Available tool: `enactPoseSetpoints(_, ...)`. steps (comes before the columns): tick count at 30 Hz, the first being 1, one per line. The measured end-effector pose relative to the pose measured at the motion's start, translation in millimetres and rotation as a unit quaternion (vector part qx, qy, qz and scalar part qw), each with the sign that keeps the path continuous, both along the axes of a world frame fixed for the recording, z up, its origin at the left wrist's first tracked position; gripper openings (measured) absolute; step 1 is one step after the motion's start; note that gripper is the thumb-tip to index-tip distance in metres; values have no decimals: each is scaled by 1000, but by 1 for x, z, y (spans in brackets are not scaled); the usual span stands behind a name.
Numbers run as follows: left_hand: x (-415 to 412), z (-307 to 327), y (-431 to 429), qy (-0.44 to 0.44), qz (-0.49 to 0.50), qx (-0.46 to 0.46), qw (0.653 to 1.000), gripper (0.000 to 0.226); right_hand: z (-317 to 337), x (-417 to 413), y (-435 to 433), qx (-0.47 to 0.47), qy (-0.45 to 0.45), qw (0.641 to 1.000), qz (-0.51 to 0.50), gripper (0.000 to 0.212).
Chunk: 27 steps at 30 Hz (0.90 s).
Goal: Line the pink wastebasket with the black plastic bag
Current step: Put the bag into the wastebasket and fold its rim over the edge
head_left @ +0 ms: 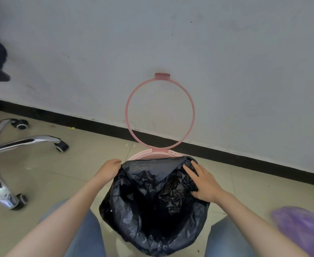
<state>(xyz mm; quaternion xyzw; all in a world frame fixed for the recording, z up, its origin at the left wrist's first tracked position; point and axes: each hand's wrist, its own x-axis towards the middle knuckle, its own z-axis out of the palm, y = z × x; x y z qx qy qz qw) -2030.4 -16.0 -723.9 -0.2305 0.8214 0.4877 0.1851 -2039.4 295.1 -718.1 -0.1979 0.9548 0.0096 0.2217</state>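
The black plastic bag (152, 204) lies open inside the pink wastebasket (143, 155) and is folded over most of its rim; only the far pink edge shows. The basket's pink ring lid (127, 108) stands tilted up against the wall. My left hand (109, 168) grips the bag's edge at the far left of the rim. My right hand (204, 184) rests on the bag's edge at the far right, fingers spread, thumb tucked against the plastic. The basket's body is hidden by the bag.
A chrome office chair base (13, 145) with castors stands on the tiled floor at the left. A purple plastic bag (301, 230) lies at the lower right. The wall with a black skirting runs right behind the basket. My knees flank the basket.
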Motion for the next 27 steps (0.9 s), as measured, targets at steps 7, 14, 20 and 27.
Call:
enactPoseSetpoints(7, -1, 20, 12, 77, -49, -10, 996, 41, 23, -15, -24, -110, 113, 983, -94, 52)
enactPoseSetpoints(14, -6, 21, 16, 108, -137, -161, 971, 30, 14, -42, -46, -143, 37, 975, -167, 42)
enactPoseSetpoints(20, 3, 11, 12, 130, -245, -235, 932, 33, 11, -46, -37, -194, 19, 969, -154, 38)
enactPoseSetpoints(27, -1, 2, 24, 163, -193, -259, 932, 44, 4, -52, -37, -245, 30, 953, -179, 34)
